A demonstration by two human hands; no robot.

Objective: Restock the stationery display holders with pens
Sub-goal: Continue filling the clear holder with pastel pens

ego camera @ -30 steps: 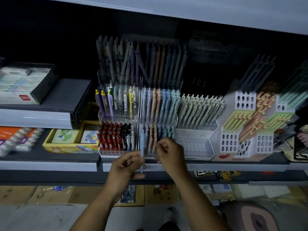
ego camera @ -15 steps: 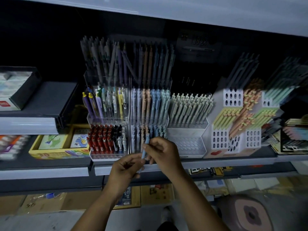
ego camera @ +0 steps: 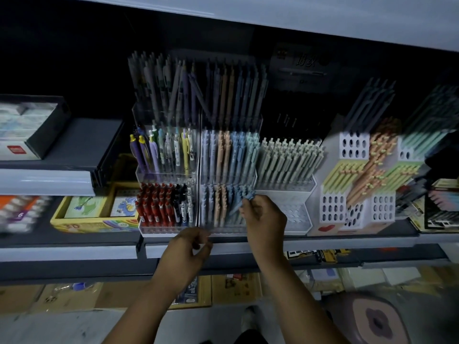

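Right hand (ego camera: 264, 219) around blue pen (ego camera: 244, 201)

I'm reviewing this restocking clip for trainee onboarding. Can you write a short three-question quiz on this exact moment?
1. True or false: the right hand holds a blue pen at the clear holder of pastel pens.
2. Which stock fills the bottom tier to the left of that holder? A) red-capped pens B) green pens C) erasers
3. Fill in: the left hand holds ____.

Key
1. True
2. A
3. Nothing visible; its fingers curl loosely below the shelf edge.
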